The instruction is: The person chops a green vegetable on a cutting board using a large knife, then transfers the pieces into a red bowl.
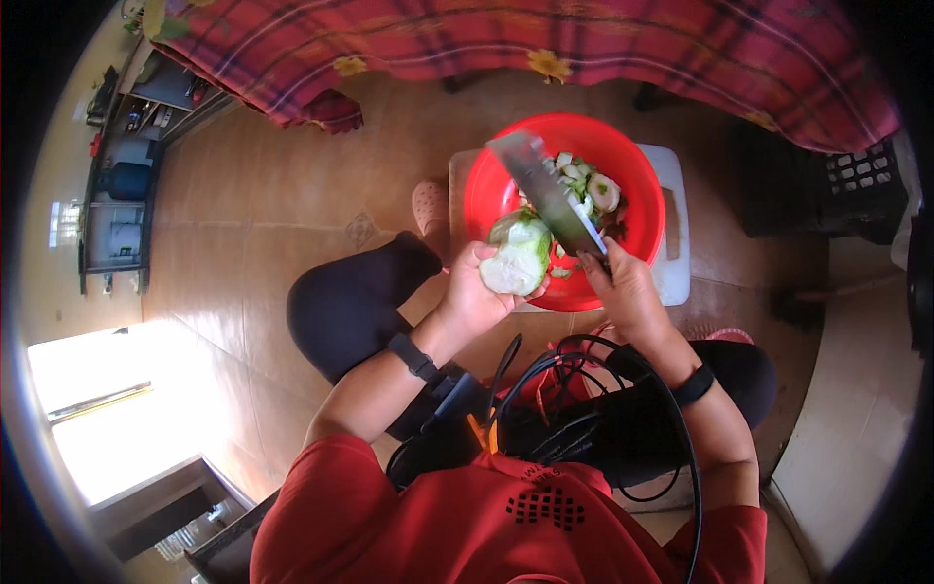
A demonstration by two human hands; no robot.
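A pale green vegetable with a cut white face, perhaps a gourd (515, 264), rests in my left hand (476, 288) over the near left rim of a red plastic basin (487, 191). My right hand (629, 292) grips a broad-bladed cleaver (543, 186) at its handle end. The blade slants up and left across the basin, right beside the vegetable, and looks slightly blurred. Cut pieces of vegetable (574, 175), pale and green, lie in the basin, with a round slice (603, 193) among them. The blade hides part of the pieces.
Under the basin is a white cutting board (675, 219) on the tiled floor (292, 182). A plaid cloth (452, 36) hangs along the far side. To the right stands a black plastic crate (861, 171). Black cables (540, 365) loop over my lap, below my forearms.
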